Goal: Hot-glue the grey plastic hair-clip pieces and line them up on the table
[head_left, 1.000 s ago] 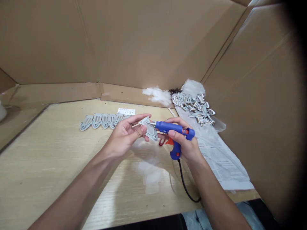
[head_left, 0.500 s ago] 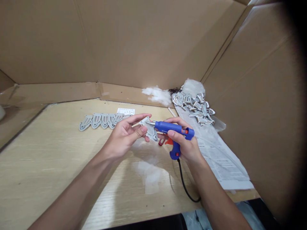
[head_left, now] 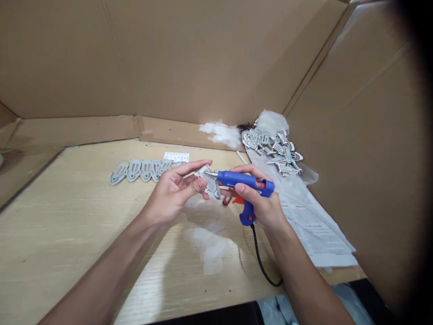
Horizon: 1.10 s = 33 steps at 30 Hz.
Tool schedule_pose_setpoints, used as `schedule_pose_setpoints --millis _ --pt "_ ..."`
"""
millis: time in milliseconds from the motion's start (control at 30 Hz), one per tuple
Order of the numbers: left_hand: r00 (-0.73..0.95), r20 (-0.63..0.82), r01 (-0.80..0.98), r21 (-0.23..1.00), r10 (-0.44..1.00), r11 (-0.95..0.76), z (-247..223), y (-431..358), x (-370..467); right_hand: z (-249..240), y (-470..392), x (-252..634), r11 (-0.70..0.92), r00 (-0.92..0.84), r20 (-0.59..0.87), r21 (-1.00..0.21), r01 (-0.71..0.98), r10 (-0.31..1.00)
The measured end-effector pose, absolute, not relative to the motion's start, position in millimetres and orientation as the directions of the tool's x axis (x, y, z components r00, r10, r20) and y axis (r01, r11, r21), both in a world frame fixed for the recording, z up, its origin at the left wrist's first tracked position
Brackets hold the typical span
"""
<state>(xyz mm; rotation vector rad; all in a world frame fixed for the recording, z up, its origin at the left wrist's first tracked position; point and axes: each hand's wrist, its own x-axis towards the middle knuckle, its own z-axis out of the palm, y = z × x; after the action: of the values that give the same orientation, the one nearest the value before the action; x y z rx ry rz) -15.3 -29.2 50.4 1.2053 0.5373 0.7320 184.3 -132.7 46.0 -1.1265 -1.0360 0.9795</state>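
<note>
Between the thumb and fingers of my left hand is a small grey, boat-shaped piece, held tilted above the table. My right hand is wrapped round a blue hot glue gun with an orange trigger. Its metal nozzle is at the upper part of the grey piece; whether it touches cannot be made out. A black cord hangs from the gun's handle. Behind my left hand, several similar grey pieces lie side by side in a row.
At the back right, a pile of grey and white pieces lies on printed paper sheets. White fluffy stuffing sits near the back. A white card lies behind the row. Cardboard walls enclose the table.
Almost nothing differs. The view has shifted slightly; the grey piece and the glue gun keep nearly the same position against each other, both still held.
</note>
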Motion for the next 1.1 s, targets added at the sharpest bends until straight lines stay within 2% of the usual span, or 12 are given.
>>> schedule_pose_setpoints --millis 267,500,700,800,933,1000,1100 --pt "0.577 0.038 -0.162 0.984 0.816 0.069 53.6 -29.7 -13.4 50.7 -134.1 182.6 0.162 0.240 0.151 -0.987 -0.025 0.959" --pt "0.497 0.086 -0.144 0.989 0.864 -0.015 51.3 -32.4 -9.6 48.2 -136.5 171.8 0.250 0.341 0.278 -0.960 0.123 0.898" --pt "0.369 0.162 -0.063 0.987 0.915 -0.149 38.7 -12.4 -14.2 52.5 -124.1 191.7 0.397 0.521 0.272 -0.906 -0.144 0.809" --pt "0.282 0.182 0.159 0.960 0.942 -0.233 28.7 4.0 -22.9 52.0 -114.5 211.8 0.388 0.649 0.176 -0.899 -0.200 0.741" --pt "0.191 0.237 0.587 0.750 0.952 -0.305 18.0 21.2 -34.0 48.8 -106.2 223.7 0.353 0.695 0.080 -0.899 -0.259 0.714" --pt "0.168 0.291 0.693 0.644 0.942 -0.322 12.7 26.3 -37.9 47.1 -104.0 222.1 0.335 0.695 0.053 -0.900 -0.278 0.717" --pt "0.083 0.334 0.776 0.570 0.939 -0.271 6.3 27.4 -40.8 43.6 -102.2 216.4 0.306 0.672 0.067 -0.921 -0.243 0.737"
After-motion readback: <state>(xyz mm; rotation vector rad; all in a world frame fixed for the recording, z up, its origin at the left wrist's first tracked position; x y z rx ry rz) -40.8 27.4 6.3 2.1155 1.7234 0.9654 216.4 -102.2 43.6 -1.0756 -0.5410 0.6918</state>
